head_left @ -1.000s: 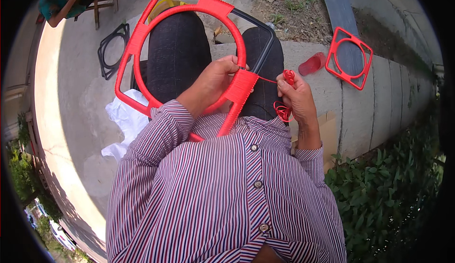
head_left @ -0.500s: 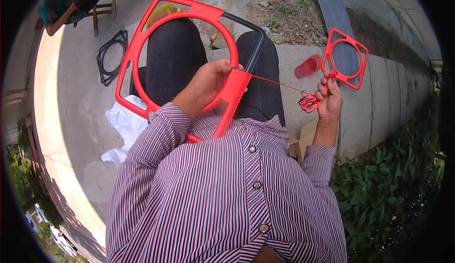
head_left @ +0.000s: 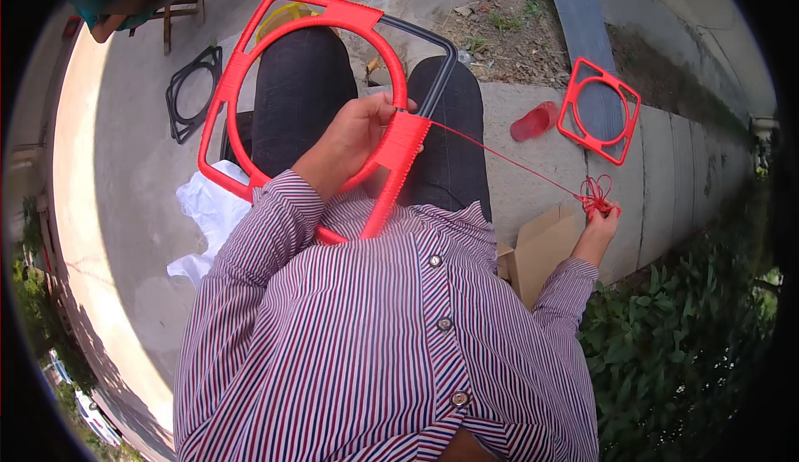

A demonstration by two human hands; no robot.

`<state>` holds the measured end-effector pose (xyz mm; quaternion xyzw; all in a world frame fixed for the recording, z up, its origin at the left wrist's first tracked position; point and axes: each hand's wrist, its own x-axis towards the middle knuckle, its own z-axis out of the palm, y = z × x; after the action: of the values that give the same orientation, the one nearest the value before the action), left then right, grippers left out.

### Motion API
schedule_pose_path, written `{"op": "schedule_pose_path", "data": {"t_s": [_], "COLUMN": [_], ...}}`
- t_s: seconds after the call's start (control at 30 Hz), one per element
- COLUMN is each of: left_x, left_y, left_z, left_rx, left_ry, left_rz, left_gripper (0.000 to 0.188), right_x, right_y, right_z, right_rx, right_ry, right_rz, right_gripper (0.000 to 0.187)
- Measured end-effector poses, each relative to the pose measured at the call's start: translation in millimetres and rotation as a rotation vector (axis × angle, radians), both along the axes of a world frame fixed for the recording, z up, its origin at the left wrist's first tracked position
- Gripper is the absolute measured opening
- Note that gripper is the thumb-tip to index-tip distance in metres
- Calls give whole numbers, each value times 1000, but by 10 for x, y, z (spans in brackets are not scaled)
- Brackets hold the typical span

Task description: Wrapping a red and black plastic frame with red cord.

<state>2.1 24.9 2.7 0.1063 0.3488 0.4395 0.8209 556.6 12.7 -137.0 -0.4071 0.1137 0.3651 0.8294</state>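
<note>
A frame with a ring inside a rounded square rests over my lap, mostly wrapped in red cord. One stretch at its far right corner shows bare black. My left hand is closed round the ring at its right side, beside a broad wrapped band. From that band a thin red cord runs taut to the right. My right hand, far out at the right, is closed on a looped bundle of red cord. The fingertips of the left hand are partly hidden behind the frame.
A finished-looking red frame and a red slipper lie on the concrete at right. A cardboard box stands by my right forearm. At left are a bare black frame and a white bag. Another person sits far left.
My right hand has moved outward and nearer with the cord bundle, so the cord stretch is longer. The left hand keeps its hold; the frame has shifted slightly left in view.
</note>
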Motion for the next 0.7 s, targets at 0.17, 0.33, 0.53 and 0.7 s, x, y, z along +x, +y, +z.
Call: {"op": "schedule_pose_path", "data": {"t_s": [0.17, 0.33, 0.53, 0.7], "left_x": [-60, -46, 37, 42], "left_y": [-30, -37, -108, -124], "left_z": [-11, -149, -8, -39], "left_rx": [-26, -29, -136, -212], "left_ry": [80, 125, 103, 136], "left_rz": [-2, 67, -17, -86], "left_gripper": [27, 27, 29, 21], "right_x": [-1641, -3133, -3588, -3574], "right_y": [-9, -84, 161, 186], "right_z": [1008, 1490, 1225, 1285], "right_rx": [287, 309, -6, 78], "right_ry": [-227, -1351, -1185, -726], "right_rz": [809, 1776, 1661, 1656], "right_gripper": [35, 35, 56, 53]}}
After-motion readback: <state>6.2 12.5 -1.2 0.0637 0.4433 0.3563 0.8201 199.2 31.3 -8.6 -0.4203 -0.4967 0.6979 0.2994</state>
